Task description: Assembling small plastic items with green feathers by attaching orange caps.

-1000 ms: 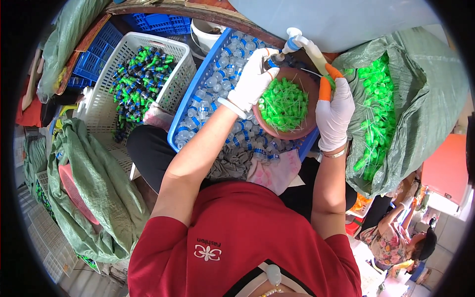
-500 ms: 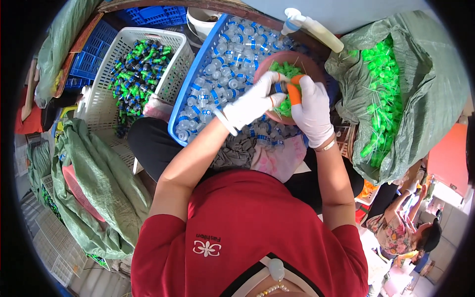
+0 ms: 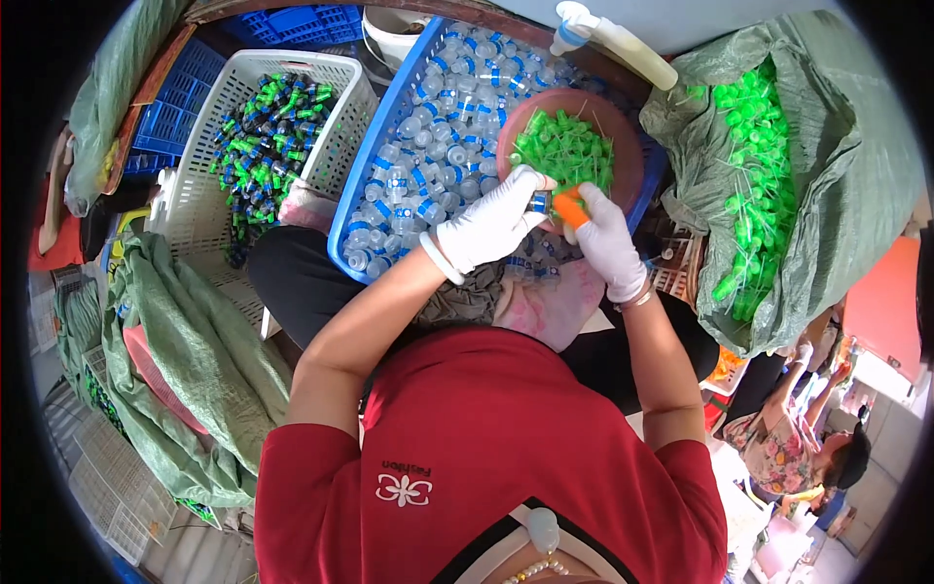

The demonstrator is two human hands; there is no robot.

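Both my hands wear white gloves and meet at the near rim of a pink bowl (image 3: 626,201) heaped with green plastic pieces (image 3: 562,146) that have thin pale stems. Pinched in my left hand (image 3: 494,220) is a small clear bottle with a blue band (image 3: 540,201). Close against it, my right hand (image 3: 610,248) has its fingers closed; a bright orange piece (image 3: 574,207) covers or sits between thumb and forefinger, I cannot tell which. A bit of green shows between the hands. The bowl rests on a blue crate (image 3: 342,216) full of similar small bottles (image 3: 413,180).
A white basket (image 3: 342,70) of dark-and-green bottles (image 3: 277,131) stands left. To the right an open green sack (image 3: 827,165) holds more green pieces (image 3: 754,185). A pump bottle (image 3: 632,54) lies at the back. Another person (image 3: 793,438) sits at lower right.
Both hands have come down toward me and off the middle of the bowl, uncovering the green pieces. The small bottle stays in my left hand.
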